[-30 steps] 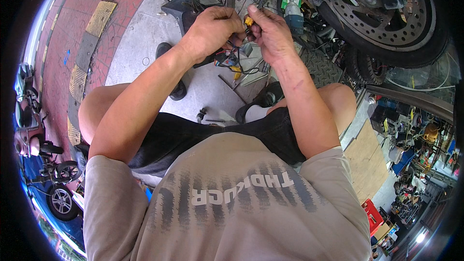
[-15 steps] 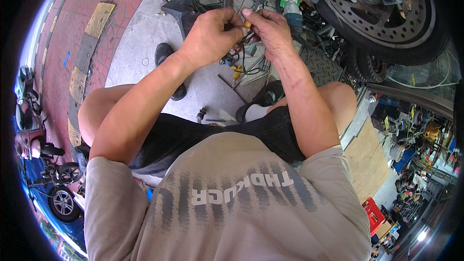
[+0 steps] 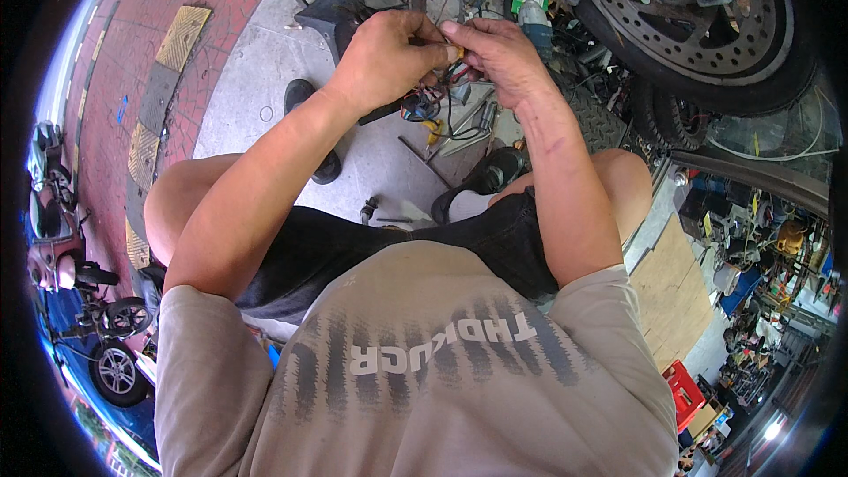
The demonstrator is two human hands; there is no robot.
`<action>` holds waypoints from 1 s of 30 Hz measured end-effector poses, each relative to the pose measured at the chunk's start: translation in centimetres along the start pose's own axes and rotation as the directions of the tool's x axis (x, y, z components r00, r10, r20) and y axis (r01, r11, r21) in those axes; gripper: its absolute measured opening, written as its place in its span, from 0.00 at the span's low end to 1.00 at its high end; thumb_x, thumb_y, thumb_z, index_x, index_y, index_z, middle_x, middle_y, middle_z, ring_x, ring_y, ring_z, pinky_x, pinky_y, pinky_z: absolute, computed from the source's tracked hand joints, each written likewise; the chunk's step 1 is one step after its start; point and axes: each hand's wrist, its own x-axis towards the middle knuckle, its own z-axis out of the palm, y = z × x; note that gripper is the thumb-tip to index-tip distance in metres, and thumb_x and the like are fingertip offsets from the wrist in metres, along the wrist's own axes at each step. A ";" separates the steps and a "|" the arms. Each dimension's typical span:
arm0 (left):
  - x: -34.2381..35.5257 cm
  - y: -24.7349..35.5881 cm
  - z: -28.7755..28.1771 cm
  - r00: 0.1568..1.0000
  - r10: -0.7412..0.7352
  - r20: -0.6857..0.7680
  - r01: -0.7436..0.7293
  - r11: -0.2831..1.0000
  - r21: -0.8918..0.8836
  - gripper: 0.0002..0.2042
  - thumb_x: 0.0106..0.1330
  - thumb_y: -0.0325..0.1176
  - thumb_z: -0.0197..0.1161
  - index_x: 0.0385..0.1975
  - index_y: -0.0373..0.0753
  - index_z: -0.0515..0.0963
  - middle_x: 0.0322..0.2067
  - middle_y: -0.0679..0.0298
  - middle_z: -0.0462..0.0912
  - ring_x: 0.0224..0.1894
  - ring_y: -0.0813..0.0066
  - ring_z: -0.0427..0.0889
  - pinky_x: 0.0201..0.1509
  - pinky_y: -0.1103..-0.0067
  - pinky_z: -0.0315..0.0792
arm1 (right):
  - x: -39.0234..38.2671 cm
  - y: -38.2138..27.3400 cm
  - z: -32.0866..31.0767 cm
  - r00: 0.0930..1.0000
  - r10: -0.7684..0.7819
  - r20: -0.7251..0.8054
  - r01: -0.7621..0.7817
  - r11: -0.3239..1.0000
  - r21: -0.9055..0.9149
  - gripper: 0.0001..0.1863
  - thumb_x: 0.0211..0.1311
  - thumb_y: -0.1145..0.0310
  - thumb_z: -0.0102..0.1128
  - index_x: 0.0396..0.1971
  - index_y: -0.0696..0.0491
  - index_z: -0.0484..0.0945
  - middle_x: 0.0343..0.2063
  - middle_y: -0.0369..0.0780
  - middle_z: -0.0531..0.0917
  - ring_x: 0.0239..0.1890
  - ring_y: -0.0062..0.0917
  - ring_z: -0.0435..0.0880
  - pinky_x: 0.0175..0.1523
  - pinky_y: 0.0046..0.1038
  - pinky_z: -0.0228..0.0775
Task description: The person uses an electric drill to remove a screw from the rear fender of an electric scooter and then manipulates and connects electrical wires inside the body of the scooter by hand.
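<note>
My left hand [image 3: 389, 62] is closed, its thumb and fingers pinching at a small yellow piece [image 3: 460, 52]. My right hand [image 3: 503, 57] meets it from the other side, fingers bent and closed on the same piece. Fingers cover most of the piece, so its exact kind is hidden. Thin wires run around and below the fingertips, with a tangle of coloured wires [image 3: 420, 106] under my hands. A yellow-handled tool [image 3: 433, 132] lies just below that tangle. Beside my right hand stands a teal, rounded tool or container [image 3: 535, 26].
A wheel with a drilled brake disc [image 3: 698, 35] fills the upper right. A dark metal stand or frame [image 3: 331, 13] rises beyond my left hand. A long thin rod [image 3: 425, 162] and small black parts [image 3: 369, 209] lie on the floor between my legs.
My right hand has shifted slightly right and down, its wrist turning a little. The yellow piece has dropped slightly, and my left thumb now reaches it.
</note>
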 end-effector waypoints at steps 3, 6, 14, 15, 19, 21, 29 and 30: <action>0.3 0.4 -0.1 0.996 -0.080 0.035 0.081 0.995 -0.059 0.10 0.67 0.33 0.70 0.37 0.31 0.82 0.29 0.63 0.85 0.28 0.78 0.82 0.33 0.80 0.79 | 0.5 0.5 -0.7 1.000 0.014 0.009 -0.013 0.991 -0.131 0.19 0.61 0.54 0.75 0.27 0.56 0.83 0.22 0.31 0.78 0.22 0.14 0.72 0.27 0.20 0.62; 0.6 0.7 -0.2 0.986 -0.150 0.069 0.156 0.983 -0.099 0.09 0.67 0.32 0.69 0.36 0.32 0.82 0.29 0.62 0.85 0.28 0.77 0.83 0.33 0.80 0.78 | 0.4 0.6 -1.0 0.997 -0.066 -0.044 0.050 0.955 -0.293 0.16 0.62 0.57 0.74 0.32 0.57 0.85 0.22 0.30 0.78 0.23 0.14 0.72 0.29 0.21 0.63; 1.4 1.0 -0.8 0.961 -0.207 0.183 0.250 0.935 -0.251 0.09 0.67 0.33 0.70 0.38 0.33 0.81 0.32 0.62 0.85 0.32 0.74 0.85 0.38 0.76 0.82 | -2.5 -1.4 -2.6 0.963 -0.199 0.183 0.246 0.924 -0.292 0.16 0.57 0.69 0.73 0.43 0.61 0.84 0.28 0.34 0.83 0.32 0.17 0.80 0.39 0.23 0.72; 1.6 1.0 -0.9 0.955 -0.207 0.211 0.259 0.931 -0.257 0.10 0.67 0.34 0.70 0.38 0.33 0.80 0.32 0.63 0.84 0.32 0.74 0.85 0.39 0.76 0.82 | -2.6 -1.3 -2.7 0.963 -0.205 0.175 0.250 0.923 -0.292 0.16 0.57 0.69 0.73 0.43 0.61 0.84 0.28 0.34 0.84 0.32 0.17 0.80 0.39 0.23 0.72; 2.0 1.5 -1.1 0.938 -0.204 0.279 0.275 0.929 -0.246 0.10 0.67 0.35 0.71 0.37 0.35 0.80 0.31 0.63 0.84 0.33 0.74 0.85 0.42 0.76 0.81 | -2.4 -0.9 -2.9 0.961 -0.229 0.158 0.266 0.922 -0.281 0.16 0.58 0.67 0.75 0.42 0.60 0.85 0.30 0.34 0.85 0.32 0.16 0.80 0.39 0.23 0.73; 2.0 1.8 -1.1 0.934 -0.212 0.287 0.284 0.929 -0.238 0.10 0.67 0.35 0.71 0.37 0.35 0.80 0.31 0.64 0.84 0.33 0.74 0.85 0.43 0.77 0.81 | -2.4 -0.9 -2.9 0.959 -0.238 0.153 0.272 0.925 -0.264 0.15 0.59 0.68 0.75 0.41 0.60 0.85 0.30 0.34 0.86 0.32 0.16 0.80 0.40 0.23 0.73; 1.9 2.3 -1.1 0.939 -0.185 0.290 0.270 0.918 -0.291 0.09 0.66 0.35 0.71 0.34 0.36 0.81 0.31 0.63 0.85 0.32 0.75 0.85 0.40 0.78 0.80 | -2.9 -1.7 -2.8 0.960 -0.230 0.158 0.262 0.940 -0.219 0.11 0.61 0.69 0.72 0.40 0.59 0.86 0.30 0.34 0.86 0.32 0.15 0.80 0.38 0.22 0.73; 1.9 2.4 -1.1 0.941 -0.182 0.285 0.268 0.915 -0.303 0.09 0.65 0.35 0.71 0.33 0.35 0.81 0.31 0.63 0.85 0.31 0.75 0.85 0.39 0.78 0.80 | -3.0 -1.9 -2.8 0.964 -0.218 0.154 0.247 0.947 -0.206 0.11 0.61 0.69 0.72 0.39 0.58 0.86 0.30 0.33 0.86 0.32 0.15 0.80 0.38 0.22 0.72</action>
